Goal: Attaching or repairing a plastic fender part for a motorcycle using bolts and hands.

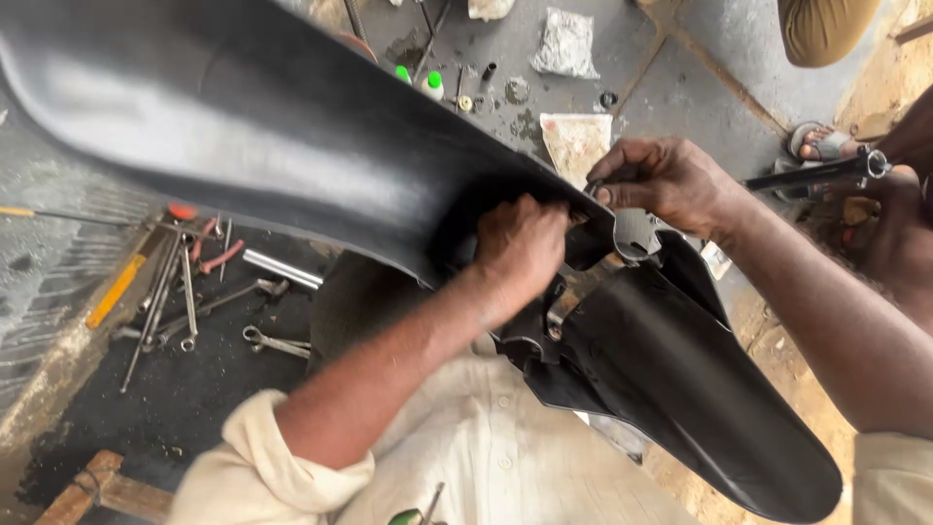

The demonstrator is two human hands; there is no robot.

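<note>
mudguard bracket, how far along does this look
Midway, at a guess. The black mudguard lies across the lap, with the metal bracket already sitting at its edge. In hand: the left hand grips the edge, and the right hand works at the bracket. Spanners lie unused on the floor; whether it's bolted can't be seen.

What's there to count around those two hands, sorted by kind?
Black mudguard: 1
Hands on it, left hand and right hand: 2
Metal bracket at the mudguard's edge: 1
Green-capped bottles on the floor: 2
Red-handled pliers: 1
Total: 7
Loose spanners and rods lie too jumbled to count.
</note>
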